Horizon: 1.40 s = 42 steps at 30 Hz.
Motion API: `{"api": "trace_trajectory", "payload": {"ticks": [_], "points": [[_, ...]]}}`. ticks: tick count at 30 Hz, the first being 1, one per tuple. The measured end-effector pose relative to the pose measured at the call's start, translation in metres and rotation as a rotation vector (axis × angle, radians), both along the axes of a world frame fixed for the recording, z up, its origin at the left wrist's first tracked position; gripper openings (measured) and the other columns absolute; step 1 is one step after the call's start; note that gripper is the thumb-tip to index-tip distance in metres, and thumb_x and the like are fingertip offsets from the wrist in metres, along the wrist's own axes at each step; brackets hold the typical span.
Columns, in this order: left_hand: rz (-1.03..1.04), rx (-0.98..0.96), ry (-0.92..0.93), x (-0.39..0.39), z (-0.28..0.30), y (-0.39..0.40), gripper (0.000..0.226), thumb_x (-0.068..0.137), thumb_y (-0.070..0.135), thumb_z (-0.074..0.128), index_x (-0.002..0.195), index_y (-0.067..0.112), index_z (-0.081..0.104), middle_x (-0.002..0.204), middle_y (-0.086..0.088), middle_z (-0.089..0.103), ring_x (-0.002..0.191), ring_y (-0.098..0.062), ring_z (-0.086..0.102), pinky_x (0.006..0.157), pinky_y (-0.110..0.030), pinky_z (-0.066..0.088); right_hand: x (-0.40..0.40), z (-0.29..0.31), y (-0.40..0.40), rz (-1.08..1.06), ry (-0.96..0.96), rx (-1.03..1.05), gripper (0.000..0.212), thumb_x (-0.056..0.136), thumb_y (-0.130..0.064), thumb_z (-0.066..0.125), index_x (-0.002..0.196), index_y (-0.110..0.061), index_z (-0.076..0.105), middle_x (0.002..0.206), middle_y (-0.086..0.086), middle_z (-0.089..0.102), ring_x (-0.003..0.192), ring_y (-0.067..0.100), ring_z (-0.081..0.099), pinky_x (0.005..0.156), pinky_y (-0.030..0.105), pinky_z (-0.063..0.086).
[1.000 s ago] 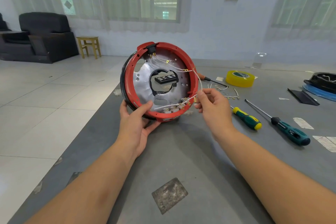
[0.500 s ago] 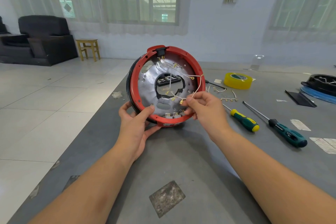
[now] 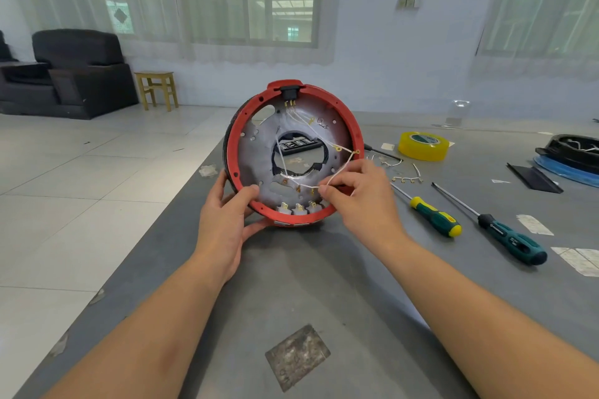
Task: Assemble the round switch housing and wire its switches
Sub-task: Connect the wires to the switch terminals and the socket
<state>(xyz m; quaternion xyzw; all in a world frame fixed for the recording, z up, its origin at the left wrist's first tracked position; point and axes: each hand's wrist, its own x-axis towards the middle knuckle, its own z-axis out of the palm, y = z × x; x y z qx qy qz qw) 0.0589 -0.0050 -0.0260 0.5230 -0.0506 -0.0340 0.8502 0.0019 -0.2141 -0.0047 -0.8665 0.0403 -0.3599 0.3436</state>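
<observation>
The round switch housing (image 3: 259, 139), a red ring around a silver plate with a central hole, stands on edge on the grey table (image 3: 324, 285). My left hand (image 3: 227, 220) grips its lower left rim, thumb on the plate. My right hand (image 3: 359, 194) pinches a thin white wire (image 3: 338, 172) with gold terminals just inside the lower right rim. Three white switches (image 3: 298, 208) sit along the bottom inside edge. A black socket (image 3: 288, 92) is at the top, with wires running down from it.
Right of the housing lie a green-yellow screwdriver (image 3: 434, 216) and a teal-black screwdriver (image 3: 509, 238). A yellow tape roll (image 3: 423, 146), loose wire pieces (image 3: 405, 176) and a black and blue part (image 3: 573, 152) lie farther back. The table's left edge drops to a tiled floor.
The housing tipped more upright and came down towards the table. My right hand moved lower along the right rim, drawing the white wire down towards the switches.
</observation>
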Motion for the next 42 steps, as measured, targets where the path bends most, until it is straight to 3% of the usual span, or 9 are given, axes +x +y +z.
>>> {"api": "trace_trajectory", "payload": {"ticks": [6,11,14,17,24,27,35,40,42], "points": [[0.052,0.036,0.001,0.000,-0.001,-0.002,0.037,0.099,0.014,0.069,0.131,0.032,0.064,0.115,-0.007,0.077,0.101,-0.028,0.078,0.073,-0.046,0.066,-0.004,-0.009,0.002,-0.124,-0.214,-0.281,0.007,0.081,-0.041,0.082,0.080,-0.035,0.079,0.162,-0.017,0.023,0.145,0.024,0.017,0.117,0.039,0.021],[0.126,0.050,0.066,0.001,0.003,0.003,0.040,0.095,0.029,0.077,0.128,0.022,0.055,0.115,-0.007,0.076,0.101,-0.023,0.078,0.072,-0.045,0.066,0.000,-0.016,0.002,-0.013,-0.201,-0.078,0.008,0.083,-0.036,0.084,0.078,-0.036,0.077,0.170,-0.019,-0.006,0.158,0.016,0.004,0.121,0.033,0.016],[0.122,0.039,0.013,-0.003,0.003,0.002,0.041,0.094,0.034,0.078,0.128,0.025,0.057,0.119,-0.003,0.076,0.106,-0.020,0.076,0.071,-0.044,0.066,0.002,-0.019,0.005,0.165,-0.116,0.248,0.011,0.084,-0.025,0.083,0.077,-0.032,0.080,0.164,-0.003,0.027,0.139,0.005,0.044,0.106,0.033,0.050],[0.094,0.020,-0.052,-0.006,0.004,-0.003,0.046,0.094,0.031,0.078,0.136,0.030,0.059,0.133,0.001,0.070,0.114,-0.019,0.074,0.081,-0.041,0.064,0.007,-0.023,0.004,0.179,-0.069,0.405,0.012,0.083,-0.021,0.084,0.073,-0.027,0.081,0.145,0.001,0.050,0.125,0.017,0.058,0.103,0.044,0.053],[-0.161,-0.089,-0.104,-0.015,-0.007,-0.023,0.106,0.079,-0.001,0.081,0.162,0.039,0.029,0.149,0.003,0.060,0.131,-0.018,0.065,0.113,-0.040,0.049,0.011,-0.030,0.010,0.171,-0.076,0.683,0.016,0.081,-0.019,0.087,0.067,-0.019,0.079,0.138,-0.003,0.050,0.118,0.009,0.060,0.107,0.037,0.051],[-0.134,-0.105,-0.086,-0.015,-0.012,-0.030,0.077,0.085,-0.010,0.076,0.149,0.021,0.046,0.131,0.001,0.073,0.120,-0.024,0.071,0.099,-0.039,0.059,0.010,-0.029,0.016,0.174,-0.080,0.664,0.016,0.081,-0.022,0.086,0.067,-0.019,0.079,0.143,-0.006,0.044,0.119,0.004,0.057,0.103,0.028,0.049],[-0.167,-0.102,-0.049,-0.016,-0.014,-0.027,0.091,0.086,-0.005,0.078,0.121,0.070,0.042,0.131,-0.002,0.073,0.113,-0.028,0.075,0.093,-0.054,0.060,0.008,-0.033,0.032,0.133,-0.030,0.594,0.017,0.087,-0.026,0.082,0.071,-0.019,0.080,0.137,0.005,0.045,0.122,0.013,0.056,0.110,0.037,0.047],[-0.121,-0.138,0.005,-0.013,-0.015,-0.024,0.090,0.087,-0.006,0.077,0.133,0.062,0.040,0.135,-0.007,0.070,0.112,-0.029,0.075,0.091,-0.056,0.062,0.004,-0.032,0.026,0.099,0.012,0.485,0.014,0.085,-0.029,0.082,0.072,-0.029,0.078,0.148,0.002,0.040,0.102,-0.020,0.053,0.081,-0.001,0.042],[-0.110,-0.167,0.044,-0.011,-0.015,-0.023,0.093,0.088,-0.007,0.076,0.144,0.054,0.035,0.136,-0.009,0.069,0.111,-0.031,0.075,0.091,-0.057,0.061,0.001,-0.030,0.020,0.031,0.037,0.347,0.014,0.083,-0.033,0.083,0.072,-0.034,0.075,0.147,-0.003,0.036,0.107,-0.035,0.037,0.083,-0.002,0.036]]}}
